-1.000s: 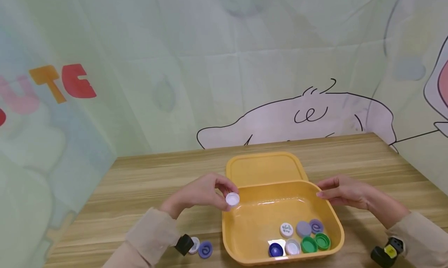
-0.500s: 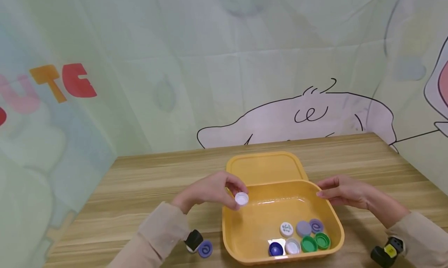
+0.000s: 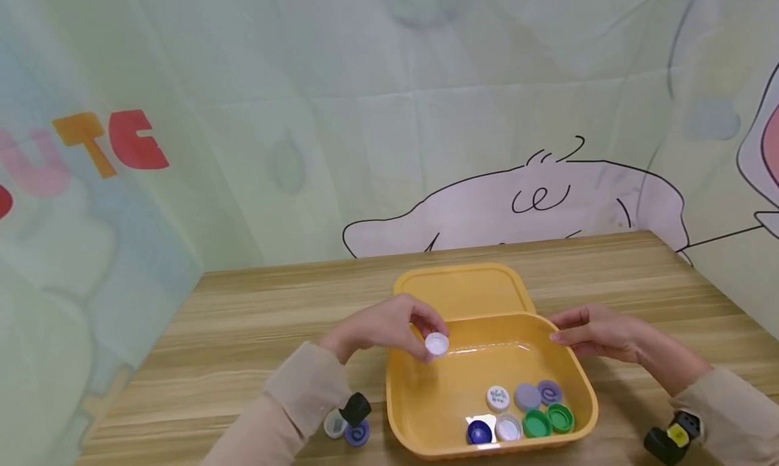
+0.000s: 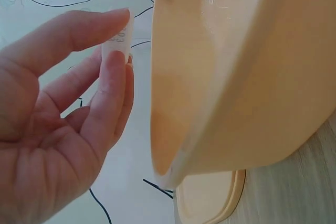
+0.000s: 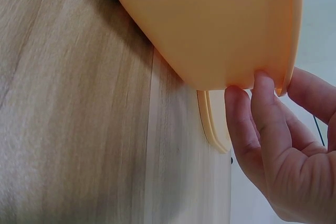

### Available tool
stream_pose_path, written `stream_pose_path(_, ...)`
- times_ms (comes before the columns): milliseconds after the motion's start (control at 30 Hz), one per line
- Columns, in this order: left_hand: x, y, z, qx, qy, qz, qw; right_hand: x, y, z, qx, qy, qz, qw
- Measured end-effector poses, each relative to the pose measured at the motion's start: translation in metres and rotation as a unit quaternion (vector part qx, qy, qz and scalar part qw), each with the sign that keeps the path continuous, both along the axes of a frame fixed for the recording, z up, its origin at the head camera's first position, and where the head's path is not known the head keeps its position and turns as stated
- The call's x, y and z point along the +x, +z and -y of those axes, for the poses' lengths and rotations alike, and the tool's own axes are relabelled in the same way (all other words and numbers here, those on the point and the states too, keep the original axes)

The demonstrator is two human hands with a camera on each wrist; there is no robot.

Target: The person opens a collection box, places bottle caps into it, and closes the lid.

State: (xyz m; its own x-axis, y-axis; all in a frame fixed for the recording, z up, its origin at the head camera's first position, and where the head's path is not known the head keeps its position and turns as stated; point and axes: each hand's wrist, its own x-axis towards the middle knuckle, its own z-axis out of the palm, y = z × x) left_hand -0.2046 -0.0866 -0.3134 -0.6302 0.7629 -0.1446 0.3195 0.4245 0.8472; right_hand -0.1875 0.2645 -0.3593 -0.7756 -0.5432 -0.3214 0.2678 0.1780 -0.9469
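Between thumb and fingers, my left hand (image 3: 395, 327) pinches a white bottle cap (image 3: 437, 344) above the left back part of a yellow plastic box (image 3: 426, 412). In the left wrist view the cap (image 4: 118, 43) is seen edge-on, beside the box's rim. My right hand (image 3: 599, 334) grips the box at its back right corner; the right wrist view has the thumb at the rim and fingertips (image 5: 262, 80) against the outer wall. Inside the box lie several caps: a green cap (image 3: 537, 423), a dark blue cap (image 3: 479, 433), a white cap (image 3: 498, 399) and a purple cap (image 3: 550, 392) among them.
The yellow lid (image 3: 462, 293) lies flat behind the box on the wooden table (image 3: 274, 310). Left of the box, a white cap (image 3: 335, 424) and a purple cap (image 3: 357, 433) lie on the table, partly under the left wrist camera. A printed curtain (image 3: 304, 148) hangs behind.
My left hand has moved right with the white cap, from the box's left edge to farther over its inside. The right hand and the box have stayed in place.
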Motion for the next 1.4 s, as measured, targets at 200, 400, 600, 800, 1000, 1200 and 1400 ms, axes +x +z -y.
stream_pose_path(200,-0.003,-0.003,-0.010,-0.003,-0.011,-0.004,0.9999,0.000,-0.001,0.000,-0.002,-0.001,-0.001,1.0000)
stream_pose_path(400,-0.006,-0.007,-0.017,0.000,-0.022,-0.001,0.9998,-0.001,-0.001,0.001,0.005,-0.010,0.000,0.9999)
stream_pose_path(600,-0.008,-0.012,-0.023,-0.008,-0.018,0.001,0.9998,0.000,0.000,0.001,0.004,-0.007,0.003,1.0000)
stream_pose_path(800,-0.009,-0.008,-0.026,-0.014,-0.020,-0.004,0.9997,0.001,0.000,0.001,0.012,-0.012,0.003,0.9998)
stream_pose_path(1000,-0.009,-0.006,-0.031,-0.015,-0.024,0.003,0.9996,0.001,0.000,0.001,0.004,-0.011,0.005,0.9999)
stream_pose_path(1200,-0.010,-0.009,-0.040,-0.016,-0.048,0.022,0.9985,0.001,0.001,0.001,0.000,-0.010,0.007,0.9999)
stream_pose_path(1400,-0.010,-0.012,-0.050,-0.027,-0.086,0.037,0.9953,0.001,0.001,0.001,0.008,-0.014,0.007,0.9998)
